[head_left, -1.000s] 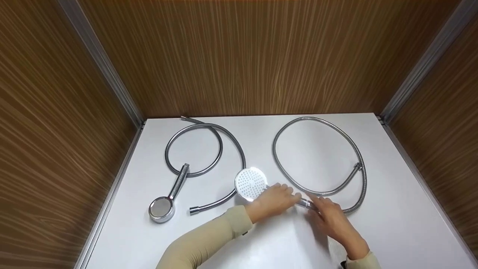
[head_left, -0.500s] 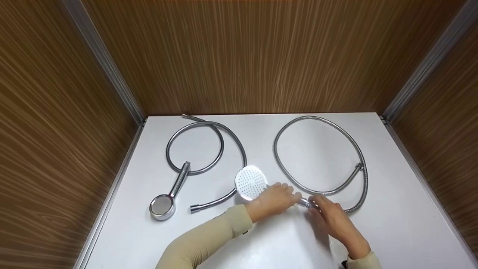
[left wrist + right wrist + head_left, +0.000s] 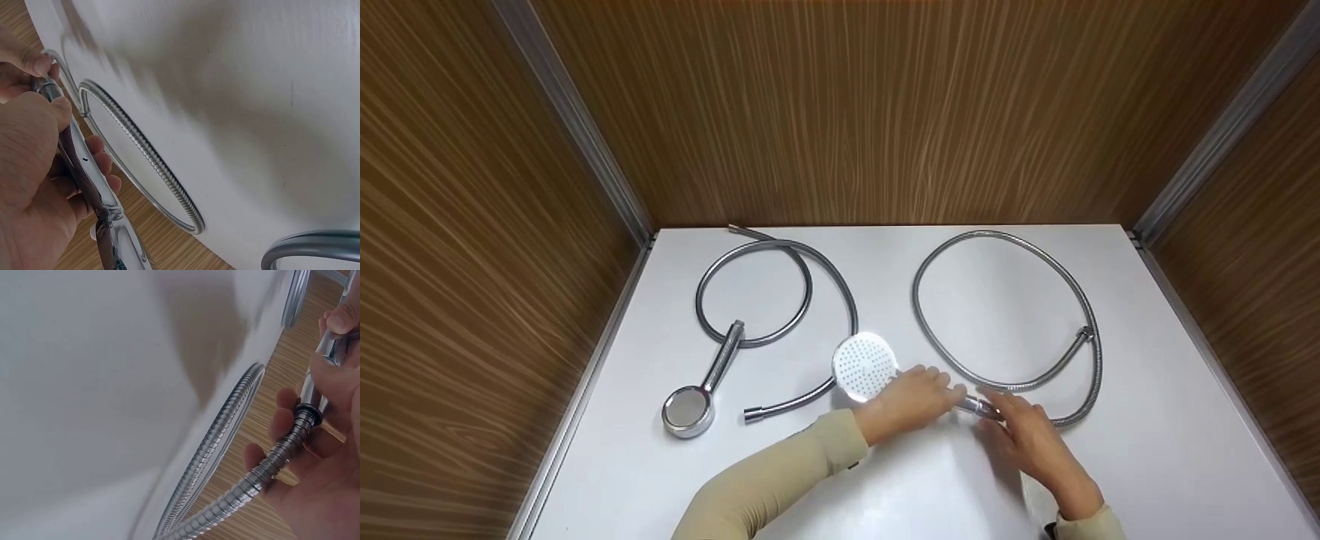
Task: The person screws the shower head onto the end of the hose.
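In the head view a round shower head (image 3: 864,367) with a white dotted face hangs face up over the table. My left hand (image 3: 911,401) grips its chrome handle, thumb along it in the left wrist view. At the handle's lower end, my right hand (image 3: 1031,439) holds the end of a ribbed metal shower hose (image 3: 239,492). Its thumb and fingers are on the chrome connector (image 3: 310,391), which is in line with the handle. From there the hose runs to a big loop on the right of the table.
A second, smaller shower head (image 3: 688,411) lies at the left of the white table (image 3: 607,457). Its handle end overlaps another coiled hose (image 3: 701,300), whose near end (image 3: 754,414) points left. Wood-patterned panels (image 3: 840,112) enclose the back and sides.
The right fingers have curled in at the connector and then extended somewhat again. The left hand keeps its grip on the handle. The head view has shifted slightly.
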### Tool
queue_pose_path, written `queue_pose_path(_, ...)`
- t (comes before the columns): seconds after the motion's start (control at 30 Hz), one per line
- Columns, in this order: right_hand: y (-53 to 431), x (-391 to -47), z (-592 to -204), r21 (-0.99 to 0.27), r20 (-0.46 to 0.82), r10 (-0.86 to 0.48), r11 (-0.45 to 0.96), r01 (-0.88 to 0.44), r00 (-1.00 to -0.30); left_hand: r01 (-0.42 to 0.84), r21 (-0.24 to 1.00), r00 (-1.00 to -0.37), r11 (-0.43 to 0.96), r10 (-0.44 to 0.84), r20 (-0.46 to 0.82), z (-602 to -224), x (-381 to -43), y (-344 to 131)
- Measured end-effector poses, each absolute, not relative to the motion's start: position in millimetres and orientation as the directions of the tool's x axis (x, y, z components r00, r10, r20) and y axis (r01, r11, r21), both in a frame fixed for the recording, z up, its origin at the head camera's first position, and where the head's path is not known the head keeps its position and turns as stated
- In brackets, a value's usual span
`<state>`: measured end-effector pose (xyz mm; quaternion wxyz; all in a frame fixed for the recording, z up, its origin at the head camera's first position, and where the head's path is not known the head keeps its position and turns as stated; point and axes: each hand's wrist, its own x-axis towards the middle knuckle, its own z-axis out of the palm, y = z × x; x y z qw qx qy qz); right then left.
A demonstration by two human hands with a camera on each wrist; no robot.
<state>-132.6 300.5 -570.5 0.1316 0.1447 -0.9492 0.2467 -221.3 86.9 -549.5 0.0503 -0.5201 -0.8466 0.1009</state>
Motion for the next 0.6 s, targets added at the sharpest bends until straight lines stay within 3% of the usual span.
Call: queue_pose_path(0.6,302.3,-133.8,-572.5,-0.454,0.304,-0.192,0.832,-0.319,-0.933,0.88,-0.198,-0.443,0.431,0.896,-0.022,-547.9,-220.1,87.1)
